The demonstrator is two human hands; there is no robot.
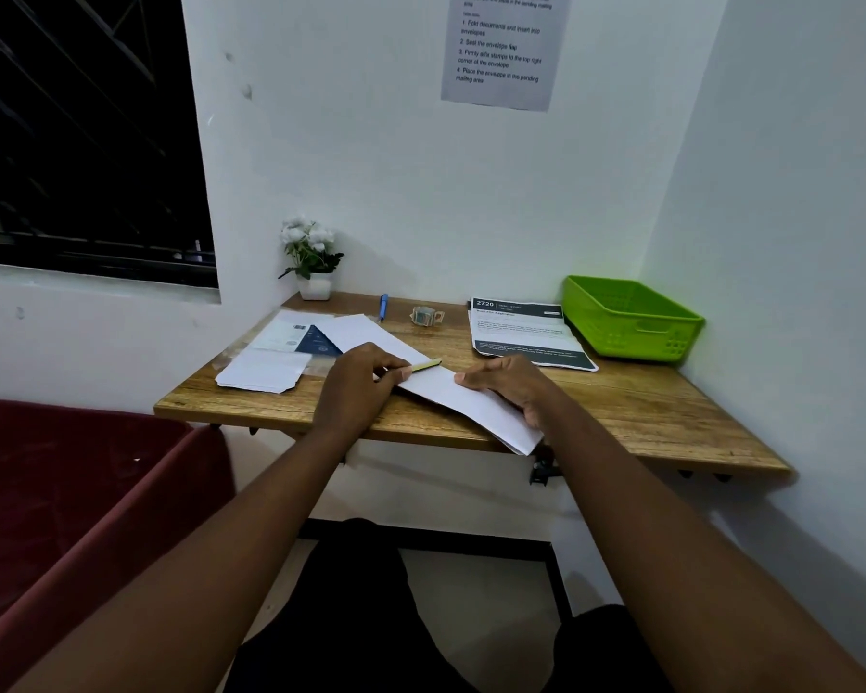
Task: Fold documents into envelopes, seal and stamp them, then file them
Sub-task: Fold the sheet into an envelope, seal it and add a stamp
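Observation:
A long white envelope [436, 387] lies diagonally on the wooden desk [646, 407], its near corner hanging over the front edge. My left hand [358, 380] pinches a thin yellow-green strip [428, 365] at the envelope's upper edge. My right hand [508, 385] rests on the envelope's right half with its fingers fairly straight, pressing it down. A small pile of stamps [426, 316] sits toward the back of the desk. Printed documents [526, 332] lie to the right.
A green plastic basket [631, 317] stands at the back right corner. More white envelopes [266, 370] and a dark blue paper [316, 340] lie at the left. A blue pen [383, 306] and a white flower pot [313, 272] stand by the wall. A red seat [71, 492] is at left.

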